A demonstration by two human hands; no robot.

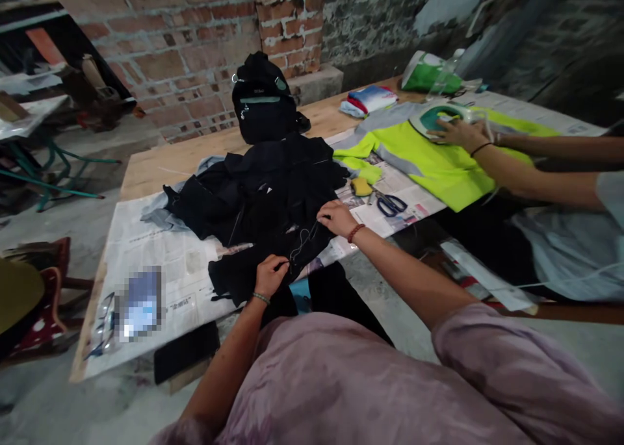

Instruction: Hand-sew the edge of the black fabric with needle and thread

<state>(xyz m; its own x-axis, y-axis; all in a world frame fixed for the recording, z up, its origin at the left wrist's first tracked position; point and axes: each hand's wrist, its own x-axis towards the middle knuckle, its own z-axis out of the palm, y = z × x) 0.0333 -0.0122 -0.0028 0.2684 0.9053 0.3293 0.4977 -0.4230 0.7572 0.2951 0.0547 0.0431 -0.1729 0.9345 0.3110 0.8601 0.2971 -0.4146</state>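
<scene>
A dark garment (292,172) lies bunched on the newspaper-covered table in front of me, its lower edge toward my lap. My left hand (272,277) is closed in a pinch on that near edge. Farther right and slightly higher, my right hand (337,219) also pinches, thumb against fingers, at the upper end of a pale thread (304,238). The thread curls loosely over the black cloth between both hands. Whether a needle is on it is too small to tell. Dark-handled scissors (391,204) and a small yellow object (361,186) lie right of my right hand.
At the right, a co-worker's hand (461,133) holds an iron (433,117) on a neon-yellow garment (414,152). A black backpack (266,110) stands behind the dark garment. Glasses (103,321) and a blurred-out rectangle lie near the table's left corner.
</scene>
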